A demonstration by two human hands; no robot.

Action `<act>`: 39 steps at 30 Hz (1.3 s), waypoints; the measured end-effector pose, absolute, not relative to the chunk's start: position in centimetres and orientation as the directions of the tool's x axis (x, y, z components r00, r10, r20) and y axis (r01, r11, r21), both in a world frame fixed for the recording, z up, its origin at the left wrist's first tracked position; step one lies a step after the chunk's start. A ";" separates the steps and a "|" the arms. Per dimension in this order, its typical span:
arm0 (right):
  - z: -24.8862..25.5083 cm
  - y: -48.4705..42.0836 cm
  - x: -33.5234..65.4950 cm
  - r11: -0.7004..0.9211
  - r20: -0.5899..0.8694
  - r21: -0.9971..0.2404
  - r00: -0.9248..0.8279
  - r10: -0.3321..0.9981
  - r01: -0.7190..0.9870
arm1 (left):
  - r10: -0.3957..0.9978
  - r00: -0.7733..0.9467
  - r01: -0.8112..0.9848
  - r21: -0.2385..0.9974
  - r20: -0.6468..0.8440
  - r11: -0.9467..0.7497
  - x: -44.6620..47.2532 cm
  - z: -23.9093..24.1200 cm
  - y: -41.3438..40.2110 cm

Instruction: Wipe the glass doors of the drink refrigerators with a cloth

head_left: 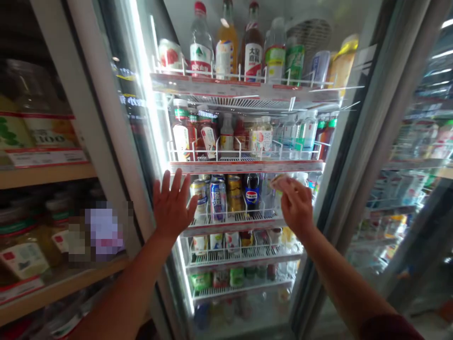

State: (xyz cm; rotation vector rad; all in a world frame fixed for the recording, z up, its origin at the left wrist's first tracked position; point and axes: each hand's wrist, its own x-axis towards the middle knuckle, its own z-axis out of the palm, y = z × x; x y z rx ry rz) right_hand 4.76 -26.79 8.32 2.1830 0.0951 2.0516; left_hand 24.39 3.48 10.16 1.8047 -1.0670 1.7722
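Left hand [172, 208] and left forearm [134, 283]: bare along the whole visible length, down to the lower frame edge. Right hand [297, 208] and right forearm [339, 278]: likewise bare. Further up the right arm: a dark red sleeve [389, 329] of plain fabric, its hem crossing the arm near the lower right corner. Weave and stitching are too blurred to tell.

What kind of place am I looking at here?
Probably a convenience store's drinks aisle: a glass-door cooler with wire shelves of bottles and cans, red price strips on shelf edges, and stocked wooden shelving alongside.
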 end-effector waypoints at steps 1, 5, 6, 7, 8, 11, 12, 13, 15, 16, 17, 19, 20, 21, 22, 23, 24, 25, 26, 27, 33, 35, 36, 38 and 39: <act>8.9 -27.6 4.7 -0.993 0.997 0.056 -0.043 0.061 -0.107 | -0.242 -0.103 -0.755 -0.234 0.965 -0.613 24.4 10.1 3.6; 7.1 -26.7 4.9 -0.993 0.996 0.001 -0.088 0.012 -0.118 | -0.250 -0.078 -0.760 -0.219 0.965 -0.612 23.9 8.4 3.9; 6.0 -25.9 4.9 -0.994 0.996 0.087 0.024 0.086 -0.073 | -0.274 -0.056 -0.746 -0.223 0.960 -0.628 23.6 7.5 3.9; 5.1 -25.5 4.7 -0.980 0.965 0.201 0.173 0.198 -0.004 | -0.305 -0.036 -0.730 -0.234 0.952 -0.642 23.3 6.4 3.8; 4.5 -25.5 4.5 -0.962 0.924 0.269 0.268 0.271 0.047 | -0.338 -0.017 -0.718 -0.246 0.941 -0.651 22.9 5.2 3.7; 5.0 -28.8 3.2 -0.981 0.964 0.190 0.195 0.178 -0.043 | -0.370 0.022 -0.706 -0.248 0.929 -0.663 22.2 1.7 2.9; 5.7 -30.5 2.8 -0.991 0.997 0.064 0.061 0.057 -0.121 | -0.350 0.026 -0.705 -0.231 0.936 -0.671 22.2 0.8 2.6; 6.3 -32.0 2.5 -0.984 0.996 -0.070 -0.068 -0.059 -0.165 | -0.326 0.027 -0.703 -0.214 0.945 -0.678 22.2 0.1 2.2; 6.7 -33.5 2.4 -0.946 0.947 -0.256 -0.248 -0.204 -0.198 | -0.289 0.017 -0.698 -0.196 0.957 -0.689 22.5 -0.8 1.6; 6.3 -33.1 2.6 -0.939 0.935 -0.280 -0.279 -0.219 -0.201 | -0.278 0.018 -0.696 -0.187 0.960 -0.693 22.7 -1.1 1.4; 5.5 -32.1 2.9 -0.945 0.942 -0.258 -0.270 -0.199 -0.201 | -0.270 0.024 -0.696 -0.177 0.963 -0.696 22.9 -1.3 1.3; 3.4 -28.9 3.8 -0.981 0.989 -0.085 -0.133 -0.062 -0.177 | -0.269 0.045 -0.701 -0.161 0.962 -0.695 23.3 -1.5 1.2; 2.5 -27.4 4.2 -0.992 0.998 0.064 0.025 0.061 -0.112 | -0.270 0.059 -0.706 -0.152 0.961 -0.692 23.4 -1.6 1.3; 2.0 -26.1 4.4 -0.976 0.962 0.213 0.183 0.204 -0.033 | -0.273 0.072 -0.712 -0.142 0.959 -0.687 23.5 -1.6 1.4; 1.9 -25.4 4.6 -0.956 0.921 0.293 0.262 0.289 0.025 | -0.279 0.083 -0.719 -0.137 0.957 -0.681 23.5 -1.7 1.4; 2.3 -25.2 4.7 -0.946 0.905 0.320 0.281 0.318 0.040 | -0.284 0.090 -0.724 -0.133 0.955 -0.677 23.5 -1.7 1.5; 3.1 -25.5 4.7 -0.956 0.929 0.295 0.234 0.288 0.006 | -0.285 0.094 -0.726 -0.130 0.954 -0.676 23.4 -1.6 1.5; 4.1 -26.0 4.8 -0.974 0.969 0.219 0.130 0.210 -0.055 | -0.285 0.091 -0.726 -0.132 0.954 -0.674 23.2 -1.6 1.5; 5.1 -26.6 5.0 -0.987 0.993 0.119 0.006 0.119 -0.109 | -0.285 0.084 -0.726 -0.137 0.955 -0.674 23.1 -1.5 1.5; 5.8 -26.8 5.4 -0.990 0.994 0.028 -0.097 0.042 -0.139 | -0.287 0.077 -0.724 -0.144 0.955 -0.674 23.0 -1.4 1.4; 2.1 -20.0 7.5 -0.987 0.971 0.160 0.177 0.164 0.033 | -0.268 -0.013 -0.692 -0.202 0.963 -0.694 22.5 -0.9 1.2; 1.5 -17.9 7.5 -0.953 0.890 0.261 0.344 0.298 0.153 | -0.270 -0.019 -0.698 -0.206 0.963 -0.686 22.4 -0.7 1.2; 2.1 -17.5 7.4 -0.951 0.878 0.257 0.370 0.304 0.170 | -0.270 -0.015 -0.707 -0.201 0.963 -0.678 22.4 -0.7 1.3; 4.1 -17.8 7.4 -0.981 0.935 0.166 0.299 0.190 0.105 | -0.267 -0.007 -0.727 -0.189 0.964 -0.660 22.4 -0.8 1.3; 5.2 -18.1 7.4 -0.993 0.968 0.104 0.225 0.115 0.059 | -0.266 -0.001 -0.738 -0.180 0.964 -0.650 22.5 -0.9 1.3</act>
